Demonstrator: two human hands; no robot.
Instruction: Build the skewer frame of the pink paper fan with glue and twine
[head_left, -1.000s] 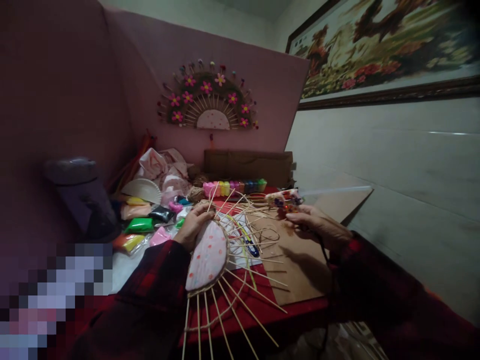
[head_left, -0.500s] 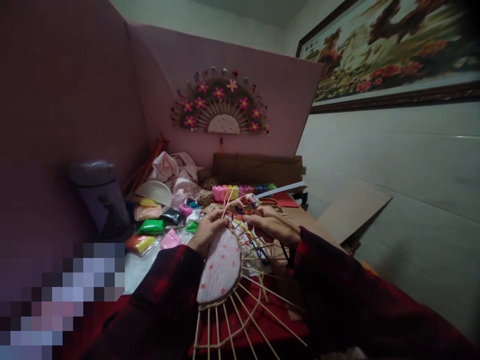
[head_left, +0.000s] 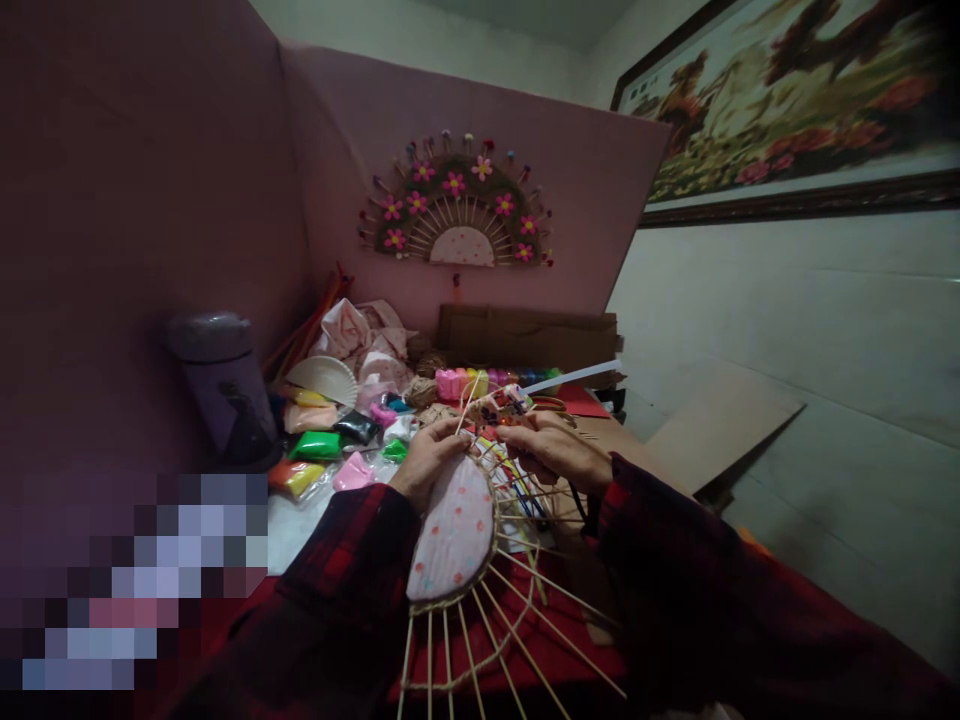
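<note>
My left hand (head_left: 429,462) grips the top edge of a half-round pink dotted fan piece (head_left: 454,532) with thin wooden sticks (head_left: 517,640) fanning out of it. My right hand (head_left: 553,452) is closed round a patterned hot glue gun (head_left: 504,404) with a white glue stick (head_left: 574,375) poking out behind. The gun's tip sits at the fan's upper rim, right beside my left fingers. Both sleeves are dark red plaid.
A finished flower-trimmed fan (head_left: 459,212) hangs on the pink board. Clay packets (head_left: 319,446), a paper plate (head_left: 324,378), a row of coloured clay tubs (head_left: 480,382), a purple jar (head_left: 221,385) and a cardboard box (head_left: 525,336) crowd the red table. Cardboard sheet (head_left: 720,412) lies at right.
My right hand brought the glue gun from out at the right in to the fan's top edge, next to my left hand. The view shifted slightly.
</note>
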